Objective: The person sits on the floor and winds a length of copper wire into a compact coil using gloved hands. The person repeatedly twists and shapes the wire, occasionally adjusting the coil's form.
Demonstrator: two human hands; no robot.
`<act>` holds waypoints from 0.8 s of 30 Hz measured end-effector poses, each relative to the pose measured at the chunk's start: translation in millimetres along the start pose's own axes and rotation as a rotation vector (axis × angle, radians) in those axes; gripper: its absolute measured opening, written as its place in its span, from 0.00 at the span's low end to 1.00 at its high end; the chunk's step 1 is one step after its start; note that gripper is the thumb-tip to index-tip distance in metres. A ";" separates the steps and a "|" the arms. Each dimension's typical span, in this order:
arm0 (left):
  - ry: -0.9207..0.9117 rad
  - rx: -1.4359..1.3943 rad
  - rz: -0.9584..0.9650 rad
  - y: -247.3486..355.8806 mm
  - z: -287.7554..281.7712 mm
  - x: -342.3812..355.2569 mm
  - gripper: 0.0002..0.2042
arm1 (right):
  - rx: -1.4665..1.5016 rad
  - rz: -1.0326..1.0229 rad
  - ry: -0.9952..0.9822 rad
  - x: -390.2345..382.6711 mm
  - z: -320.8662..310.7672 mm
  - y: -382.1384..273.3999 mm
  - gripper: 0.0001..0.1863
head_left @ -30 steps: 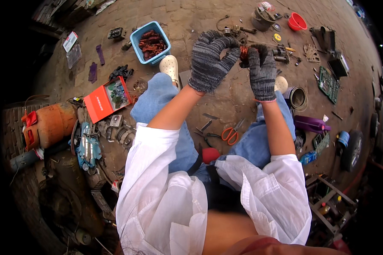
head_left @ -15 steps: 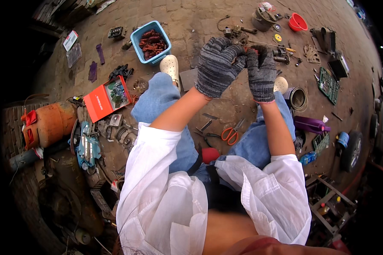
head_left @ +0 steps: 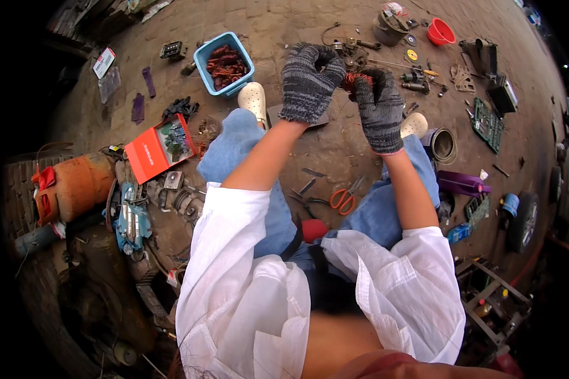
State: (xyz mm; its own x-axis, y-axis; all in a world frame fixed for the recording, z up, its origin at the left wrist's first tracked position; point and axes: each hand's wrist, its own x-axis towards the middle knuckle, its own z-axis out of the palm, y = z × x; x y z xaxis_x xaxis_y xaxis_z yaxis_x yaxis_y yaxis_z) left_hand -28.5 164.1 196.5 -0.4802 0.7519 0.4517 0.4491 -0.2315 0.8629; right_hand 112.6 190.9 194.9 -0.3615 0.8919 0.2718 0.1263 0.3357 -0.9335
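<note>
Both my hands wear dark grey knit gloves and are raised in front of me. My right hand (head_left: 379, 114) is closed round a small bundle of reddish-brown wire (head_left: 359, 78), which shows past its fingertips. To the left of the bundle, my left hand (head_left: 308, 83) has its fingers curled and its thumb toward the wire. Whatever it pinches, if anything, is too small or hidden to make out. A blue plastic basin (head_left: 249, 58) beyond my left foot holds similar reddish-brown pieces (head_left: 225, 66).
Orange-handled scissors (head_left: 342, 201) lie between my legs. An open orange box (head_left: 146, 153) with small parts and an orange gas cylinder (head_left: 82, 186) are on the left. Right are a red bucket (head_left: 441, 31), a metal can (head_left: 437, 145), a green tool case (head_left: 487, 126) and loose metal parts.
My hands have moved apart. The left has shifted up and slightly left; the right has lowered and turned, so the reddish wire bundle shows more between them.
</note>
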 end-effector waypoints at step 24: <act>-0.534 0.241 0.305 -35.9 40.5 -65.1 0.14 | -0.034 -0.006 0.148 27.3 -44.0 42.3 0.17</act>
State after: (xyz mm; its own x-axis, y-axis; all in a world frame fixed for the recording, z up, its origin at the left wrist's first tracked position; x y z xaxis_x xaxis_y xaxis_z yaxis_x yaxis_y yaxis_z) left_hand 17.2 148.5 126.9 0.1066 0.8917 0.4399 0.6921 -0.3842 0.6111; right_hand 148.7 242.8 173.0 -0.2224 0.9240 0.3110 0.1565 0.3487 -0.9241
